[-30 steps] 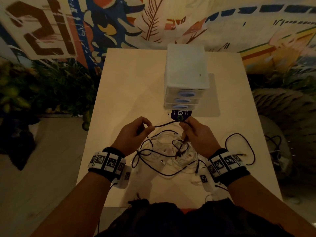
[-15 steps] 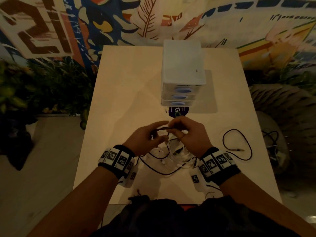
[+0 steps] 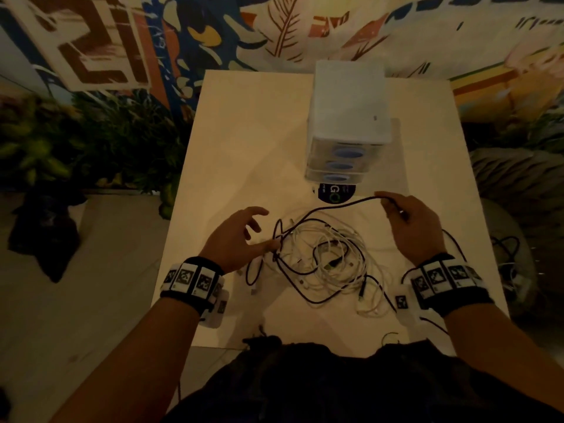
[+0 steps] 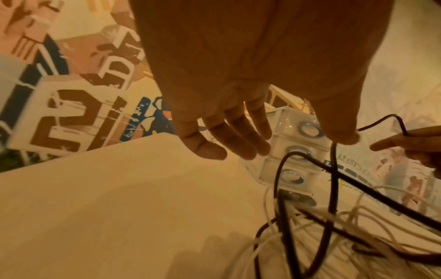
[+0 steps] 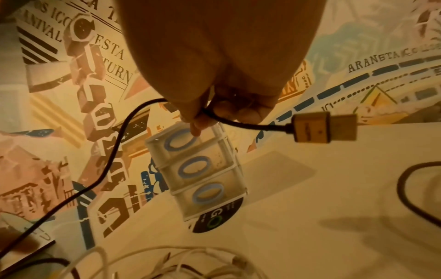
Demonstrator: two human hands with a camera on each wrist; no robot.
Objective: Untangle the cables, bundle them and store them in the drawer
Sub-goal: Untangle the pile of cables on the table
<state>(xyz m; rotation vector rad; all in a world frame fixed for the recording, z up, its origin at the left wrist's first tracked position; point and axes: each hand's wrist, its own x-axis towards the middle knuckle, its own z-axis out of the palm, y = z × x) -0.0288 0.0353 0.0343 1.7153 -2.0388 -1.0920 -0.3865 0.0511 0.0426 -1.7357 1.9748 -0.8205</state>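
A tangle of white and black cables (image 3: pixel 323 257) lies on the pale table (image 3: pixel 244 132) in front of me. My right hand (image 3: pixel 389 206) pinches one black cable (image 3: pixel 335 207) near its end and holds it lifted to the right of the pile. In the right wrist view its USB plug (image 5: pixel 324 126) sticks out past the pinching fingers (image 5: pixel 200 115). My left hand (image 3: pixel 259 230) hovers at the pile's left edge with fingers (image 4: pixel 229 139) straight and spread. Its thumb (image 4: pixel 341 130) touches the same black cable. The white three-drawer unit (image 3: pixel 348 123) stands behind the pile, all drawers closed.
A dark round sticker (image 3: pixel 334 193) lies at the foot of the drawers. A separate black cable loop (image 5: pixel 405 198) rests on the table by my right wrist. Plants (image 3: pixel 91 141) stand left of the table, a woven basket (image 3: pixel 518 184) to its right.
My hands were together over the tangle; they have moved apart. The right hand has drawn the black cable end up and to the right, and the left hand has opened.
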